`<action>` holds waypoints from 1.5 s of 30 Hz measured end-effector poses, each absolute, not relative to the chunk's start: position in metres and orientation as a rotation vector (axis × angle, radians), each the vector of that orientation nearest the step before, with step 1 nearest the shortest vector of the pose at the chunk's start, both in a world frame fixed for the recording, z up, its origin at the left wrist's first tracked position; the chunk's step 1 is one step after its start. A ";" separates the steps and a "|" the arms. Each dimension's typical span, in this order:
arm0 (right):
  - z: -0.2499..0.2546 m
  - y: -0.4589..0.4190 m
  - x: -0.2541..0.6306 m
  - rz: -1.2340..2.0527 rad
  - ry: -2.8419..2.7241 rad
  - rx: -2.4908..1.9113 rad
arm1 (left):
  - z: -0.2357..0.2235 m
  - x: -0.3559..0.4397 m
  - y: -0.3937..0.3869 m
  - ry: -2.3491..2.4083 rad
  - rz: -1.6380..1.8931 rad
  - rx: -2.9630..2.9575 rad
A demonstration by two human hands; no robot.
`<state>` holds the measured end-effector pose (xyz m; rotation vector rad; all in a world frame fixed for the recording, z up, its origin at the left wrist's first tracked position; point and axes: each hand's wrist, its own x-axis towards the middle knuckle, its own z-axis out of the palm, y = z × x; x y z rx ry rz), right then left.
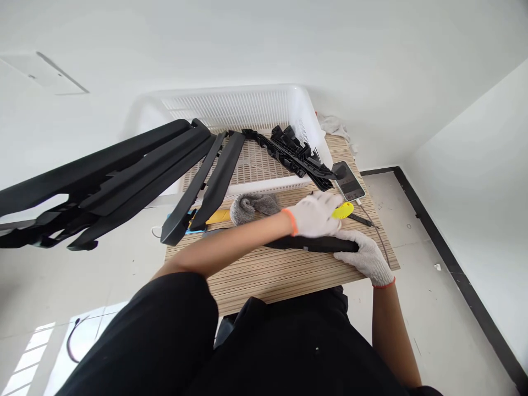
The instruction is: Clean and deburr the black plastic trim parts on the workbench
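A long black plastic trim piece (315, 243) lies lengthwise near the table's front edge. My left hand (315, 213), in a white knit glove with an orange cuff, is closed on a yellow tool with a ridged edge (344, 210), just above the trim piece. The tool's working end is hidden, and the hand is slightly blurred. At the right end of the trim piece, my right hand (366, 257), gloved too, grips it with thumb in front and fingers behind. A dark slim tool (363, 220) rests on the table beyond my hands.
Behind is a white plastic basket (231, 91) with black plastic parts (295, 154) inside. Long black trim pieces (140, 176) jut left over its rim. On the striped table (251, 278) are a grey cloth (251, 208), a yellow object (218, 216) and a phone (350, 182) with a cable.
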<state>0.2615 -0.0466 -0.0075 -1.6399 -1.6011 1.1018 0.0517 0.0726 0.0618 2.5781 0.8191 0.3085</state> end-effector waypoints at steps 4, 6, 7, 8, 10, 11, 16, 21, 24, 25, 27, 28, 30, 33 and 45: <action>-0.004 -0.046 0.266 1.005 -1.727 -1.647 | 0.067 -0.013 0.027 0.693 0.118 2.627; 0.003 -0.043 0.269 0.953 -1.840 -1.665 | 0.063 -0.043 0.012 0.869 0.107 2.656; 0.008 -0.040 0.270 0.915 -1.897 -1.666 | 0.060 -0.055 0.007 1.000 0.104 2.671; 0.013 -0.038 0.271 0.865 -1.941 -1.665 | 0.056 -0.066 0.003 1.135 0.105 2.681; 0.025 -0.031 0.271 0.746 -1.975 -1.669 | 0.046 -0.083 0.000 1.370 0.126 2.680; 0.030 -0.027 0.271 0.684 -1.970 -1.681 | 0.042 -0.089 -0.002 1.449 0.148 2.672; 0.047 0.005 0.254 0.449 -2.092 -1.657 | 0.023 -0.110 -0.012 1.600 0.303 2.646; 0.046 0.037 0.216 0.532 -2.440 -1.546 | 0.011 -0.118 -0.016 1.506 0.499 2.696; 0.047 0.045 0.194 0.503 -2.624 -1.564 | 0.008 -0.118 -0.016 1.423 0.620 2.703; 0.049 0.046 0.190 0.466 -2.681 -1.565 | 0.007 -0.118 -0.017 1.404 0.641 2.694; 0.054 0.046 0.186 0.381 -2.739 -1.560 | 0.007 -0.117 -0.018 1.379 0.645 2.673; 0.056 0.046 0.186 0.340 -2.722 -1.564 | 0.007 -0.117 -0.019 1.374 0.634 2.665; 0.062 0.045 0.189 0.254 -2.599 -1.608 | 0.007 -0.116 -0.020 1.368 0.616 2.661; 0.067 0.047 0.192 0.263 -2.550 -1.636 | 0.008 -0.116 -0.022 1.379 0.603 2.654; 0.053 0.056 0.167 0.000 -2.475 -1.637 | 0.014 -0.114 -0.023 1.386 0.486 2.573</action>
